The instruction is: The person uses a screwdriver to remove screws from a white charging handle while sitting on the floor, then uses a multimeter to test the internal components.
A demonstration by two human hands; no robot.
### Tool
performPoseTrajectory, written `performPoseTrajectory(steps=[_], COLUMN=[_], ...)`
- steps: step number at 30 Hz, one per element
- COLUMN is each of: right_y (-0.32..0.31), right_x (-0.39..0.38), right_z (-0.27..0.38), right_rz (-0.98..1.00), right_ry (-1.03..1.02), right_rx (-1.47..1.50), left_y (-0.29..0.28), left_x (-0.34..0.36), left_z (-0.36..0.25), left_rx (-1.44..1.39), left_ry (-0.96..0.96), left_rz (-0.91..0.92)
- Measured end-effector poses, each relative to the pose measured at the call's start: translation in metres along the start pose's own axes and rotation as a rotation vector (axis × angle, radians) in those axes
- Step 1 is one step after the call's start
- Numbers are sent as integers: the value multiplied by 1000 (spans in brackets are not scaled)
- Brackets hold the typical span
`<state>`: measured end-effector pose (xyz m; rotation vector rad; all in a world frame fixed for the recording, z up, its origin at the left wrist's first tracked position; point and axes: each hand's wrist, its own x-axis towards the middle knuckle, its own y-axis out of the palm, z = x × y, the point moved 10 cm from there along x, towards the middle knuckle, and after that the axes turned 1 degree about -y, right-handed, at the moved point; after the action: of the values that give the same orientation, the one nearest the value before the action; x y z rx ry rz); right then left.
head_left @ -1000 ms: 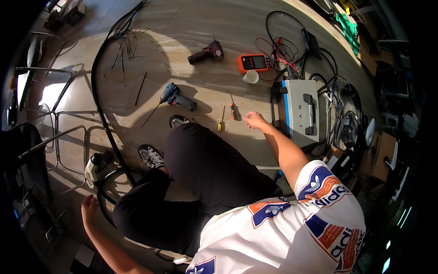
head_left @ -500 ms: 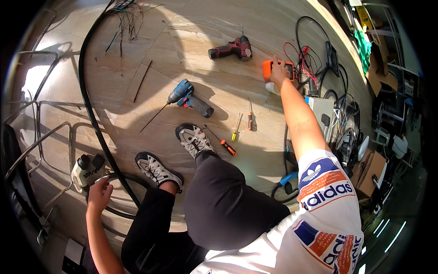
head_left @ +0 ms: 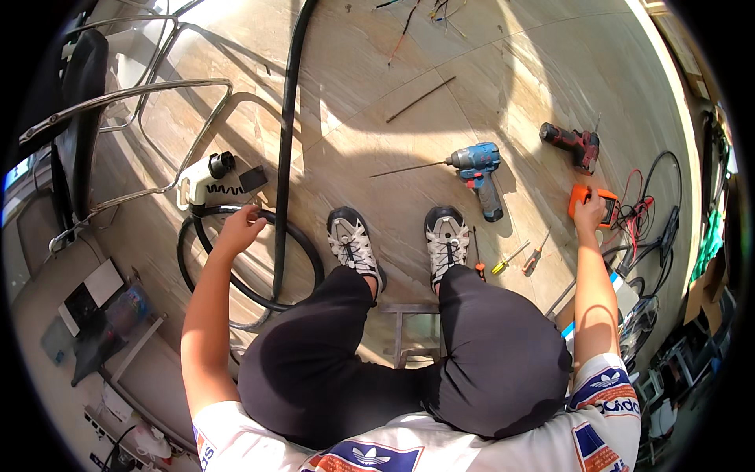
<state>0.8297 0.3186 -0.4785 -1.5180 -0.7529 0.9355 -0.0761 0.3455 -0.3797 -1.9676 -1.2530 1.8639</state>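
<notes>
My right hand (head_left: 588, 214) reaches out to the right, its fingers closed on an orange multimeter (head_left: 580, 194) lying on the floor. Red and black test leads (head_left: 643, 207) lie tangled beside the meter. On the left, my left hand (head_left: 241, 230) hovers with loosely bent fingers apart, by a coil of thick black cable (head_left: 288, 118). Just beyond it lies a white charging plug (head_left: 194, 182) with a black round end and a dark flap. Whether the left fingertips touch the cable, I cannot tell.
A blue cordless driver (head_left: 476, 163) with a long bit and a dark red cordless drill (head_left: 578, 147) lie ahead. Several screwdrivers, one yellow (head_left: 503, 266), are near my right foot. A chrome-framed chair (head_left: 197, 82) stands left. Loose wires (head_left: 403, 35) lie at the far edge.
My view has swung to the right and levelled, so the floor things appear shifted. My right hand stays at the multimeter; my left stays near the plug and cable.
</notes>
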Motion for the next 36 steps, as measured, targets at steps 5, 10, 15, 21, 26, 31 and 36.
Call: performPoseTrajectory(steps=[5,10,15,21,26,31,36], right_y=[-7,-20,-38,-56,-33,32,24], right_x=[-19,-46,-104,-166,-128,-85,-65], right_z=[69,124,178,213,141,-4,25], right_rz=[35,21,-40,10,114,-66,-19], right_ry=[-120,-78,-266,-436,-27,638,559], right_rx=[77,102,269,437,568,386,478], left_y=[25,78,96,130,144,134,135], left_x=[67,102,87,68,62,61,48], left_z=[40,4,-16,-26,-19,-46,-31], left_rx=[-38,-202,-195,-249,-164,-94,-112], left_ry=[-84,-47,38,110,153,242,100], left_rz=[-105,-160,-270,-207,-94,-60,-47])
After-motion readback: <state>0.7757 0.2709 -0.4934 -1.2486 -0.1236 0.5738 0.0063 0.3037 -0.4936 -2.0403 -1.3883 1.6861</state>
